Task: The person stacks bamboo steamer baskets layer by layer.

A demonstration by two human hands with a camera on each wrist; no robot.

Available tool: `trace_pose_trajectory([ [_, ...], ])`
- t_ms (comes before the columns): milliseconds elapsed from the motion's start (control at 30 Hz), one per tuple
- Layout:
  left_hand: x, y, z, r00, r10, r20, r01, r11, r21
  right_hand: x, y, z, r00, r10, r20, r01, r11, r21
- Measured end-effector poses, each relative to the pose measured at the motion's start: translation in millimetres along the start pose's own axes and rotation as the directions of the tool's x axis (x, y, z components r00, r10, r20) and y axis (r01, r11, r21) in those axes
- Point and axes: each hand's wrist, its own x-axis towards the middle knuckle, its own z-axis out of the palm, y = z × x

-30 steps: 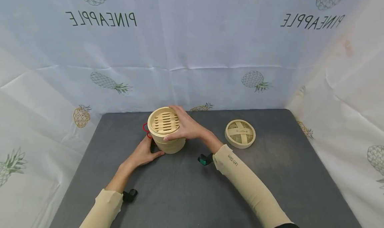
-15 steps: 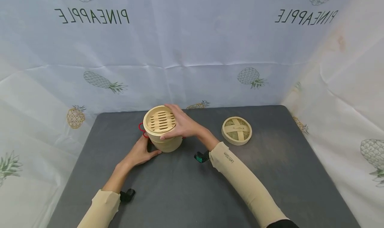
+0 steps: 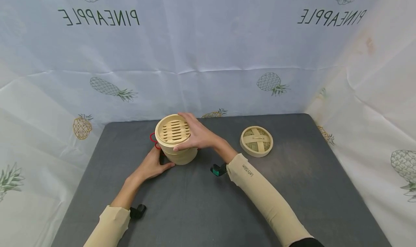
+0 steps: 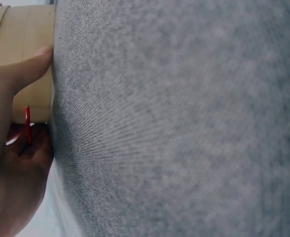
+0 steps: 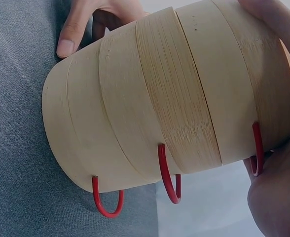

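A stack of round bamboo steamer baskets (image 3: 182, 157) stands at the back left of the table. Slats cover the floor of the top basket (image 3: 172, 131). My right hand (image 3: 199, 133) grips this basket from the right, thumb on its near side and fingers toward the back. Low on the left, my left hand (image 3: 152, 164) holds the bottom basket, its thumb (image 4: 29, 71) lying along the wall in the left wrist view. Red loop handles stick out from the tiers, including a lower loop (image 5: 96, 197) and a middle loop (image 5: 164, 170). The tiers sit against each other.
A round bamboo lid (image 3: 256, 141) with crossed bands lies to the right of the stack on the dark grey table (image 3: 201, 203). Behind hangs a pale cloth (image 3: 221, 52) printed with pineapples, and similar cloth lines both sides.
The head view has shifted slightly, so everything sits a little further left and higher. Hands, baskets and lid keep their places relative to one another.
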Motion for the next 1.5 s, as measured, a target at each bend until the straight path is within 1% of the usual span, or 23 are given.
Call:
trace_pose_trajectory([
  [33, -0.3, -3.8, 1.2, 1.0, 0.009, -0.003, -0.009, 1.0, 0.011, 0, 0, 0, 1.0, 0.0, 0.0, 0.0, 1.0, 0.0],
  [67, 0.0, -4.0, 1.0, 1.0, 0.009, 0.0, -0.009, 1.0, 0.006, 0, -1, 0, 1.0, 0.0, 0.0, 0.0, 1.0, 0.001],
  [200, 1.9, 3.2, -2.9, 1.0, 0.004, 0.012, -0.004, 1.0, -0.022, -1, -1, -1, 1.0, 0.002, -0.002, -0.002, 1.0, -0.001],
  [267, 1.9, 2.5, -3.1, 1.0, 0.011, 0.011, -0.011, 1.0, -0.027, -1, -1, 0, 1.0, 0.003, -0.003, -0.003, 1.0, -0.002],
  [300, 1.6, -0.5, -1.7, 1.0, 0.018, 0.006, -0.017, 1.0, -0.017, -1, -1, 0, 1.0, 0.003, -0.003, -0.003, 1.0, -0.001],
  [433, 3.0, 5.4, -4.7, 1.0, 0.008, 0.014, -0.008, 1.0, -0.006, -1, -1, -1, 1.0, 0.004, -0.005, -0.004, 1.0, 0.005],
  [500, 5.1, 16.7, -9.5, 0.999, -0.017, 0.028, 0.018, 1.0, -0.018, -1, -1, -1, 1.0, 0.004, -0.007, -0.004, 1.0, 0.011],
  [600, 5.1, 15.4, -9.5, 0.999, -0.012, 0.032, 0.013, 0.999, -0.033, -1, -1, -3, 1.0, 0.002, -0.006, -0.002, 1.0, 0.005],
  [633, 4.7, 12.2, -7.6, 0.999, -0.016, 0.027, 0.017, 0.999, -0.029, -1, -1, -3, 1.0, 0.001, -0.006, -0.001, 1.0, 0.003],
  [733, 3.9, 2.4, -2.6, 1.0, 0.002, 0.012, -0.002, 1.0, -0.021, -1, 0, -4, 1.0, -0.001, -0.005, 0.001, 1.0, -0.013],
  [767, 4.5, 2.7, -2.4, 1.0, -0.009, 0.018, 0.01, 1.0, -0.009, -2, 0, -4, 1.0, 0.001, -0.005, -0.001, 1.0, -0.016],
  [800, 4.4, -0.9, -0.3, 1.0, -0.01, 0.014, 0.01, 1.0, -0.005, -2, -1, -5, 1.0, 0.003, -0.006, -0.003, 1.0, -0.021],
  [933, 4.3, -1.0, 0.9, 1.0, 0.012, 0.006, -0.012, 1.0, -0.008, -3, -1, -8, 1.0, 0.0, 0.0, 0.0, 0.999, -0.052],
  [967, 4.1, 1.2, 0.4, 1.0, 0.006, 0.009, -0.006, 1.0, -0.008, -3, -1, -8, 1.0, 0.0, 0.006, 0.001, 0.998, -0.059],
  [1033, 4.0, 12.3, -3.3, 1.0, -0.009, 0.016, 0.009, 1.0, -0.026, -4, 1, -9, 1.0, -0.009, 0.013, 0.01, 0.997, -0.07],
  [1133, 3.1, 22.8, -5.5, 0.999, -0.04, 0.034, 0.041, 0.999, -0.03, -8, 7, -10, 1.0, -0.016, 0.008, 0.017, 0.997, -0.073],
  [1167, 1.8, 22.6, -4.6, 0.999, -0.041, 0.034, 0.042, 0.999, -0.03, -11, 9, -11, 1.0, -0.016, 0.002, 0.017, 0.997, -0.073],
  [1200, 0.1, 18.3, -2.4, 0.999, -0.03, 0.029, 0.031, 0.999, -0.029, -14, 11, -12, 1.0, -0.018, -0.006, 0.017, 0.997, -0.07],
  [1300, -2.4, 13.5, 0.0, 1.0, -0.01, 0.008, 0.01, 1.0, -0.023, -25, 19, -15, 0.999, -0.016, -0.029, 0.014, 0.997, -0.069],
  [1367, -4.0, 5.9, 2.4, 1.0, 0.005, -0.01, -0.006, 1.0, -0.02, -33, 24, -18, 0.999, -0.013, -0.051, 0.01, 0.997, -0.073],
  [1433, -3.3, 6.8, 0.9, 1.0, -0.009, -0.012, 0.009, 1.0, -0.004, -41, 28, -22, 0.997, -0.009, -0.073, 0.003, 0.997, -0.083],
  [1500, -3.3, 2.5, 0.7, 1.0, -0.001, -0.011, 0.001, 1.0, -0.005, -48, 32, -24, 0.996, 0.002, -0.093, -0.01, 0.996, -0.091],
])
